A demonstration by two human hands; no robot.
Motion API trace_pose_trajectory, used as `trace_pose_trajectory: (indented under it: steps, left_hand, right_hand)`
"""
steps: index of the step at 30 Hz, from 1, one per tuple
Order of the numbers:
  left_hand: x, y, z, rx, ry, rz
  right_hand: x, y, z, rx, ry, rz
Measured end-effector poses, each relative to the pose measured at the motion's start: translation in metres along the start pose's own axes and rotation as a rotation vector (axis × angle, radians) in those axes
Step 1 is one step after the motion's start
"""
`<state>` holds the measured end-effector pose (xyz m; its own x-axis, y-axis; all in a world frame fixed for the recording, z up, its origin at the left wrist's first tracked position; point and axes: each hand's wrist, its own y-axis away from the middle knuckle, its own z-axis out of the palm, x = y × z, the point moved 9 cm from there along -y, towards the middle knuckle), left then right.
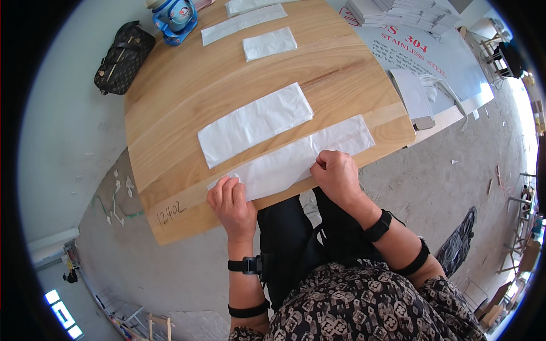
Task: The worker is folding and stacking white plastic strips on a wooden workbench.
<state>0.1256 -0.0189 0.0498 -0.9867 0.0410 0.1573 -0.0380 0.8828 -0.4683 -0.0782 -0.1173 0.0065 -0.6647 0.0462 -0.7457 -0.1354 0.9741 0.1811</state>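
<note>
A long, narrow strip of thin white film or paper (278,169), apparently folded, lies along the near edge of the wooden table. My left hand (232,202) has its fingers curled over the strip's left end. Toward the strip's right half, my right hand (336,173) is closed, thumb and forefinger pinching its surface. Just beyond lies a wider folded white piece (256,124), flat and slightly creased, touched by neither hand. I cannot tell whether the white material is plastic or paper.
On the wooden table (170,136), a smaller white piece (271,44) and another white strip (244,24) lie farther back. A dark patterned bag (125,58) and a blue bottle (174,23) stand at the far left. A metal-sheet surface (449,62) with stacked white pieces adjoins at right.
</note>
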Motion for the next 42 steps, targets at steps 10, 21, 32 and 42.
trace_pose_trajectory:
  steps: [10, 21, 32, 42]
  left_hand:
    - [0.012, -0.011, 0.001, -0.234, 0.044, -0.073]
    - [0.046, -0.032, 0.023, 0.098, 0.378, -0.148]
    - [-0.116, 0.047, -0.094, 0.572, -0.296, -0.581]
    - [0.094, -0.014, 0.058, -0.400, 0.264, 0.050]
  right_hand:
    - [0.003, -0.005, 0.004, -0.005, 0.134, 0.001]
    - [0.004, -0.006, 0.008, -0.023, 0.164, 0.035]
    - [0.000, -0.009, 0.007, -0.038, 0.183, 0.025]
    - [0.002, -0.015, 0.008, -0.090, 0.157, 0.049]
